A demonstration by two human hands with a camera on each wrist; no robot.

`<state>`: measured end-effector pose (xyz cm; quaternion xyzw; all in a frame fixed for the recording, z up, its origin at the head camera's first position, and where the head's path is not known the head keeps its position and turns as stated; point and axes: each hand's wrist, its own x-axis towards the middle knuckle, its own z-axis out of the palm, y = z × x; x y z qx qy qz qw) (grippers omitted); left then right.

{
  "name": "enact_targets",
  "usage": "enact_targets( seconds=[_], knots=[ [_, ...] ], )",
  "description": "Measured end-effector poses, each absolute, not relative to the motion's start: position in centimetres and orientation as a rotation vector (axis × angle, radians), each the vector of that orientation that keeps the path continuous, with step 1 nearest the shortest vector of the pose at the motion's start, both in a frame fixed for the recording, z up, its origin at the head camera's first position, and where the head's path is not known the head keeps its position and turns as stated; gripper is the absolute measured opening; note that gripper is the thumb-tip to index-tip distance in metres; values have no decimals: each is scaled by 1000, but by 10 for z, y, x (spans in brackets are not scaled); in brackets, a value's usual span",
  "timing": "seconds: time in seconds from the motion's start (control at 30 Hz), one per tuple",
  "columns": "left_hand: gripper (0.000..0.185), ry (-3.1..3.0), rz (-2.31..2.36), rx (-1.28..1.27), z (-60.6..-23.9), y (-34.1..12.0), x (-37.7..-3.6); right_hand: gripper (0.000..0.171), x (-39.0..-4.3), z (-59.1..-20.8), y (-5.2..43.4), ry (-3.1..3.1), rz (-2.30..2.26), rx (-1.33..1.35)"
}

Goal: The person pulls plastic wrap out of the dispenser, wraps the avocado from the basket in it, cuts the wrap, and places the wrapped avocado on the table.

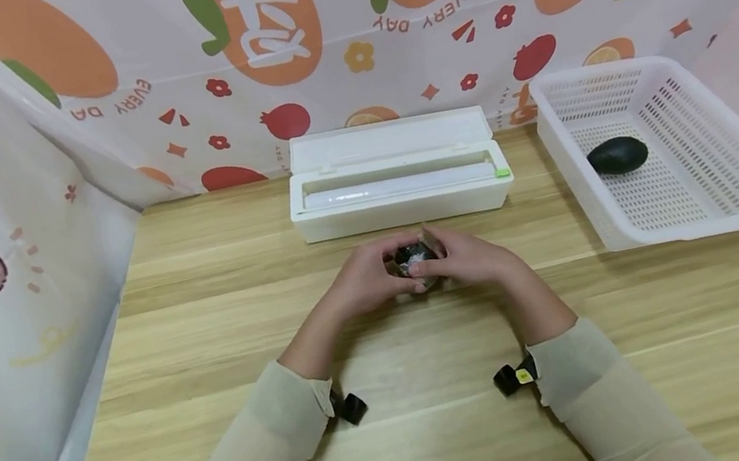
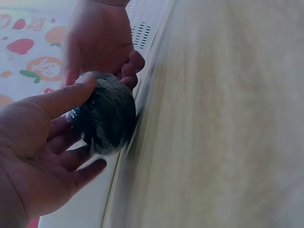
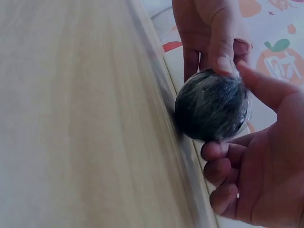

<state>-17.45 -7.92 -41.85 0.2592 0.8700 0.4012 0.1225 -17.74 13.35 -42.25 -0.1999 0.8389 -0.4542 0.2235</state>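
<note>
Over the table's middle, both hands hold a dark avocado [image 1: 414,255] wrapped in shiny, crinkled cling film. My left hand [image 1: 364,278] grips its left side; in the left wrist view the thumb lies on top of the wrapped avocado [image 2: 108,118] and the fingers curl beneath. From the other side my right hand [image 1: 474,254] holds it between thumb and curled fingers. Creases in the film show across the avocado [image 3: 211,107] in the right wrist view. Just behind the hands stands a white cling film box [image 1: 403,214], its lid raised, with a film roll [image 1: 399,185] inside.
At the right, a white plastic basket [image 1: 713,225] with slotted sides holds another dark avocado [image 1: 621,155]. A fruit-printed sheet [image 1: 347,95] hangs behind the wooden table [image 1: 203,291]. Small black wrist cameras [image 1: 351,409] stick out at both cuffs.
</note>
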Motion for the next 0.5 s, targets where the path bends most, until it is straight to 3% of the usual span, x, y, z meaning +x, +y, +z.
enact_targets(
  seconds=[0.1, 0.37, 0.5],
  knots=[
    [75, 2496, 1198, 805, -420, -78, -176, 62, -177, -421, 133, 2270, -1282, -509],
    [71, 2158, 1497, 776, -427, -85, -180, 48, -177, -422, 137, 2292, -1234, -509],
    [72, 2119, 1524, 771, -427, -84, -178, 65, -176, -424, 141, 2346, -1204, -483]
  ],
)
